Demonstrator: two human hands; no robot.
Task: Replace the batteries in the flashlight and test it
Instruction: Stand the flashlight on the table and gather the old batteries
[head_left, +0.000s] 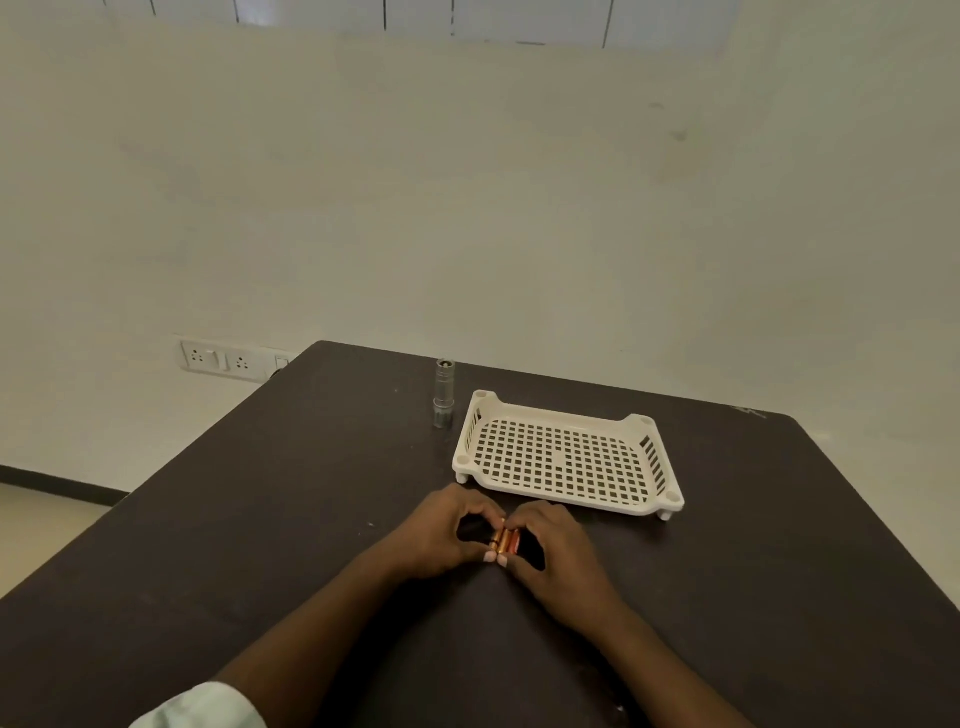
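A small silver flashlight (444, 392) stands upright near the far edge of the dark table (260, 519), well beyond both hands. A few copper-coloured batteries (503, 541) lie side by side on the table in the middle. My left hand (441, 530) and my right hand (556, 551) meet around them, with forefingers at the far ends and thumbs at the near ends, pinching the group together.
An empty white perforated plastic tray (566, 457) sits on short feet to the right of the flashlight, just beyond my hands. A wall socket strip (223, 358) is on the wall past the table's left corner.
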